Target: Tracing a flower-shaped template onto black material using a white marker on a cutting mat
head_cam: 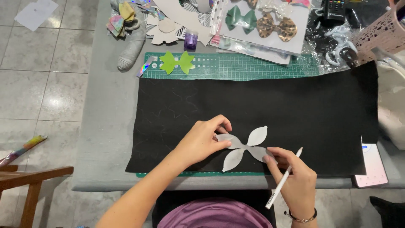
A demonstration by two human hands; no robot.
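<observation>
Four petals make up the grey bow template [244, 146], which lies flat on the black felt sheet [261, 109] near the front edge of the counter [109, 126]. We judge the template thin, light and fairly stiff (card or plastic, we cannot tell which), so it would slide easily on the felt unless pressed down. Our left hand [202, 141] pins its left petal with the fingertips, grip pressing rather than clasping. Our right hand [295, 179] has its grip clenched around a white marking pencil [283, 179] while one finger steadies the lower right petal. Best hold points are the petal tips and the narrow waist. A green cutting mat [236, 67] lies under the felt, carrying a lime-green bow cutout [177, 62]
</observation>
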